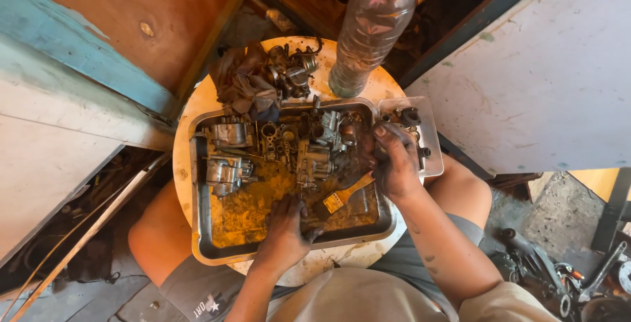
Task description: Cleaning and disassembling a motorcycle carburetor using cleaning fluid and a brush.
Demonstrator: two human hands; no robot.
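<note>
Grimy metal carburettor parts (315, 148) (oil-blackened) in yellow-stained steel tray (200, 230) under both hands (394, 164).

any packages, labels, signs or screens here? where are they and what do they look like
No signs or screens.
Plastic bottle: upright at the far edge of the round table, clear, grimy, no label visible.
Clear plastic container: right of the metal tray, beside the right hand, holding small dark parts.
Shorts print: small white mark, bottom left.

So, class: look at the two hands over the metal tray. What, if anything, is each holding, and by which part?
The right hand grips a paintbrush by its handle end, bristles down in the tray. Whether the left hand holds anything cannot be told.
</note>
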